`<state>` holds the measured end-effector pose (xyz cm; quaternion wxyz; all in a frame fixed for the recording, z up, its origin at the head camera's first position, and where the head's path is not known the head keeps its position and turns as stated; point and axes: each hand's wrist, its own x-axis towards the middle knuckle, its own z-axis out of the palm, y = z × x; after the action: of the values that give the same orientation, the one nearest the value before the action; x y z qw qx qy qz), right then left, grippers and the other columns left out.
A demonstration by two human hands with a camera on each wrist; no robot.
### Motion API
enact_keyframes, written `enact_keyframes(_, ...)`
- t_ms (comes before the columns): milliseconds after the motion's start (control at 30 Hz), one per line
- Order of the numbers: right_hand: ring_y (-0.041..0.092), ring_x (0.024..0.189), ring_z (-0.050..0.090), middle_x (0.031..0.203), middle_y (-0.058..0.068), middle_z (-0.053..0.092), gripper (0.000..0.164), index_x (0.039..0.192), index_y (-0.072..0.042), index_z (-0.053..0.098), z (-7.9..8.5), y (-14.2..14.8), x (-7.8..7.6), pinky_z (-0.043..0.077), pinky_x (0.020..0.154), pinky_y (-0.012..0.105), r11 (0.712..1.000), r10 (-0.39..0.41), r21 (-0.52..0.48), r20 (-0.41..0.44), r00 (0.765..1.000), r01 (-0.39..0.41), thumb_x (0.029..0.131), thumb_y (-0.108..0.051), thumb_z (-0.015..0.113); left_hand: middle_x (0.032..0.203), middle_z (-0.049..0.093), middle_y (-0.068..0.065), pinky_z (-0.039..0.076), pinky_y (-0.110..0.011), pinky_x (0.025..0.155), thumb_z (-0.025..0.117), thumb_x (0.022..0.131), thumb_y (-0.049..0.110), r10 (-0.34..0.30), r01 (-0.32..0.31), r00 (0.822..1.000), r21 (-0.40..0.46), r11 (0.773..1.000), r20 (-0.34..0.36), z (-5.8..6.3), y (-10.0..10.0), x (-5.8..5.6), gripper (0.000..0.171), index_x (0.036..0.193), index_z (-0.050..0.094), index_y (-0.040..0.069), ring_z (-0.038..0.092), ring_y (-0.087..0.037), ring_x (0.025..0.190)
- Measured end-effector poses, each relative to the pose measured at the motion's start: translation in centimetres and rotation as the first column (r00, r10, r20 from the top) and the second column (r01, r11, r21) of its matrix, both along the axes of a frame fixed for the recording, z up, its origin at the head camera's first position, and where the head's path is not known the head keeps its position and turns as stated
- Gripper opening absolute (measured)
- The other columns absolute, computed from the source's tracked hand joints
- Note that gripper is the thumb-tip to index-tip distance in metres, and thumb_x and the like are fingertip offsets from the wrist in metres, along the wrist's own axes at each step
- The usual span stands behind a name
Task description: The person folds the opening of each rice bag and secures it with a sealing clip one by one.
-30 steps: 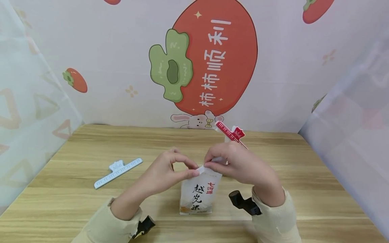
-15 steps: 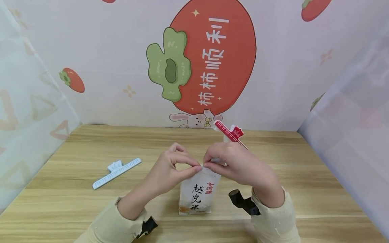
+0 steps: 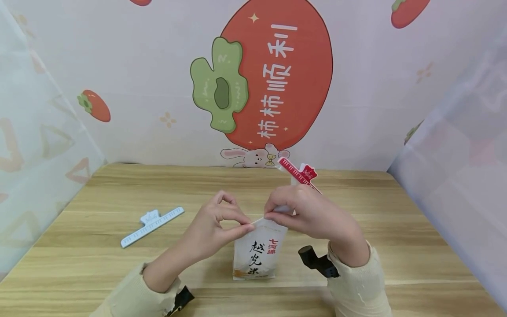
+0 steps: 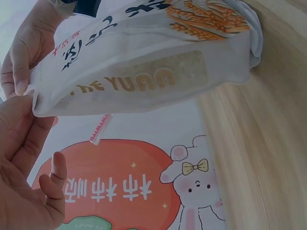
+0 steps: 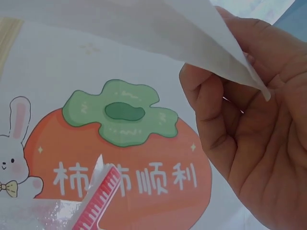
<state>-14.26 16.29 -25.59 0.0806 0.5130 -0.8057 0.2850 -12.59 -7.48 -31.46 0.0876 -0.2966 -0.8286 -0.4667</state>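
A white paper rice bag [image 3: 253, 255] with black and red characters stands upright on the table in front of me. My left hand [image 3: 211, 224] pinches its top left corner between thumb and index finger, the other fingers loosely bent. At the top right, my right hand [image 3: 305, 215] pinches the same edge and hides that corner. The left wrist view shows the side of the bag [image 4: 129, 72], with a clear window, and the left hand's [image 4: 24, 163] fingertips on its end. From the right wrist, the bag's top flap [image 5: 192, 33] runs into the right hand [image 5: 259, 124].
Behind the right hand, a red clip [image 3: 295, 169] with a ruler pattern sits high on a pale bag [image 3: 294, 181], mostly hidden. A light blue clip [image 3: 152, 226] of the same shape lies on the wooden table [image 3: 190, 185] to the left. Printed cloth [image 3: 150, 66] closes the back.
My left hand moves right until its fingertips meet the right hand at the bag's top, then slides back left to the corner. The right hand stays almost still.
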Motion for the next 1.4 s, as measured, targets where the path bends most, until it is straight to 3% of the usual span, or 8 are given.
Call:
enact_keyframes(200, 0.002, 0.073, 0.059, 0.081, -0.005, 0.068, 0.008, 0.087, -0.009, 0.069, 0.0, 0.1, -0.2, 0.054, 0.065, 0.018, 1.0, -0.02, 0.001, 0.06, 0.998, 0.02, 0.087, -0.003, 0.074, 0.08, 0.066, 0.012, 0.046, -0.026, 0.076, 0.082, 0.082, 0.024, 0.006, -0.006, 0.999, 0.0, 1.0, -0.044, -0.3, 0.0, -0.1, 0.009, 0.082, 0.08, 0.015, 0.049, -0.008, 0.091)
enact_keyframes(433, 0.001, 0.073, 0.061, 0.084, -0.005, 0.07, 0.005, 0.092, -0.01, 0.072, -0.1, -0.2, -0.3, 0.056, 0.067, 0.021, 0.998, -0.058, 0.021, 0.183, 0.981, 0.056, 0.088, -0.01, 0.074, 0.075, 0.064, 0.01, 0.041, -0.018, 0.057, 0.081, 0.082, 0.021, 0.007, -0.007, 0.989, -0.001, 1.0, -0.146, -0.6, 0.1, -0.2, 0.009, 0.084, 0.079, 0.013, 0.049, -0.004, 0.079)
enact_keyframes(567, 0.003, 0.076, 0.062, 0.085, -0.004, 0.07, 0.006, 0.093, -0.01, 0.072, -0.3, -0.7, -0.3, 0.057, 0.07, 0.021, 0.999, -0.035, 0.021, 0.178, 0.983, 0.032, 0.088, -0.008, 0.074, 0.075, 0.066, 0.011, 0.04, -0.019, 0.057, 0.082, 0.08, 0.019, -0.003, 0.006, 0.986, 0.018, 1.0, -0.168, -1.0, -0.3, -0.4, 0.007, 0.084, 0.079, 0.015, 0.051, -0.004, 0.08)
enact_keyframes(733, 0.003, 0.079, 0.064, 0.086, -0.004, 0.07, 0.006, 0.093, -0.01, 0.071, -0.1, -1.1, -0.1, 0.057, 0.072, 0.02, 0.998, -0.052, 0.036, 0.147, 0.988, 0.048, 0.088, -0.008, 0.074, 0.073, 0.068, 0.015, 0.04, -0.02, 0.057, 0.084, 0.076, 0.017, -0.035, 0.035, 0.991, -0.001, 0.999, -0.127, -1.0, -0.9, -0.5, 0.01, 0.084, 0.079, 0.019, 0.049, -0.004, 0.081)
enact_keyframes(900, 0.003, 0.078, 0.065, 0.085, -0.004, 0.071, 0.008, 0.092, -0.011, 0.073, -0.2, -1.5, -0.1, 0.056, 0.071, 0.018, 0.997, -0.063, 0.043, 0.105, 0.992, 0.059, 0.086, -0.009, 0.077, 0.073, 0.066, 0.013, 0.04, -0.019, 0.056, 0.082, 0.081, 0.019, -0.051, 0.047, 0.993, -0.044, 0.998, -0.102, -0.5, -0.9, -0.3, 0.006, 0.085, 0.079, 0.015, 0.048, -0.005, 0.078)
enact_keyframes(1033, 0.004, 0.078, 0.066, 0.085, -0.004, 0.073, 0.009, 0.092, -0.012, 0.075, -0.2, -1.7, -0.1, 0.055, 0.071, 0.017, 0.998, -0.062, 0.038, 0.087, 0.994, 0.059, 0.084, -0.009, 0.078, 0.072, 0.066, 0.012, 0.043, -0.018, 0.059, 0.081, 0.081, 0.019, -0.032, 0.021, 0.99, -0.075, 0.997, -0.138, -0.1, -0.6, 0.0, 0.008, 0.082, 0.079, 0.012, 0.048, -0.005, 0.077)
enact_keyframes(1200, 0.003, 0.076, 0.065, 0.083, -0.005, 0.071, 0.009, 0.09, -0.012, 0.074, -0.2, -1.8, -0.1, 0.055, 0.07, 0.017, 0.998, -0.056, 0.032, 0.073, 0.996, 0.054, 0.083, -0.008, 0.079, 0.072, 0.069, 0.009, 0.043, -0.016, 0.059, 0.083, 0.078, 0.014, -0.006, -0.021, 0.971, -0.111, 0.994, -0.24, 0.1, -0.3, 0.3, 0.007, 0.079, 0.076, 0.012, 0.042, -0.003, 0.073)
enact_keyframes(1400, 0.003, 0.076, 0.065, 0.082, -0.004, 0.07, 0.007, 0.089, -0.011, 0.074, -0.2, -1.8, 0.0, 0.056, 0.071, 0.017, 0.998, -0.05, 0.035, 0.1, 0.994, 0.047, 0.085, -0.007, 0.078, 0.074, 0.07, 0.011, 0.041, -0.016, 0.058, 0.082, 0.08, 0.016, -0.014, -0.009, 0.977, -0.109, 0.994, -0.215, -0.1, -0.7, 0.3, 0.005, 0.082, 0.078, 0.014, 0.043, -0.003, 0.075)
